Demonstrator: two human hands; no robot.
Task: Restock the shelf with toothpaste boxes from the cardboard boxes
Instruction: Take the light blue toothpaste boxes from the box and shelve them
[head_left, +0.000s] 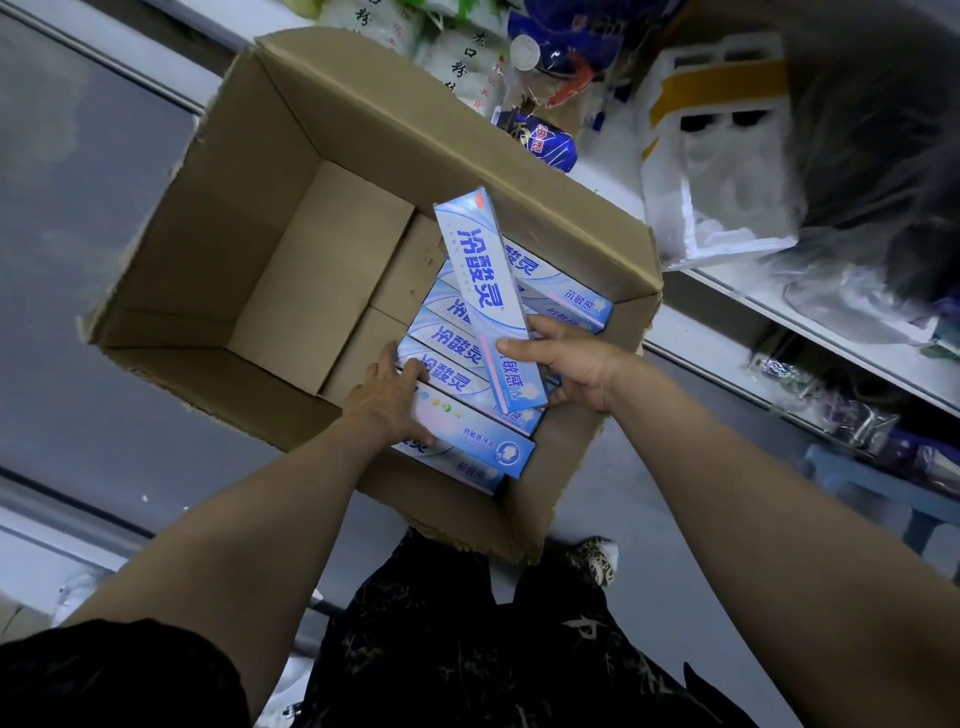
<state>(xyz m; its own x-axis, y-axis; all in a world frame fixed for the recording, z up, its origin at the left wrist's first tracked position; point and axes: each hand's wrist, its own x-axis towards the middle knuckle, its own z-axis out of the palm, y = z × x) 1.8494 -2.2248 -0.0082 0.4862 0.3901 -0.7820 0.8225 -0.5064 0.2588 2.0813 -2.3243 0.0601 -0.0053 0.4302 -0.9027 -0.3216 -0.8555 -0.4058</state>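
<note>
An open cardboard box (249, 208) sits on the floor below me, its right half packed with several light-blue toothpaste boxes (457, 338) lying flat. My right hand (566, 364) is shut on one toothpaste box (483, 270), which is lifted and tilted above the rest. My left hand (387, 395) reaches into the carton and grips the near toothpaste box (483, 447) at its left end. The left half of the carton shows bare cardboard.
White shelves (727, 291) run along the right, holding a white foam container (717, 156) and plastic-wrapped goods. Bagged goods (545, 140) sit beyond the carton. Grey floor (78, 208) lies to the left. My dark trousers and a patterned shoe (597, 561) are below.
</note>
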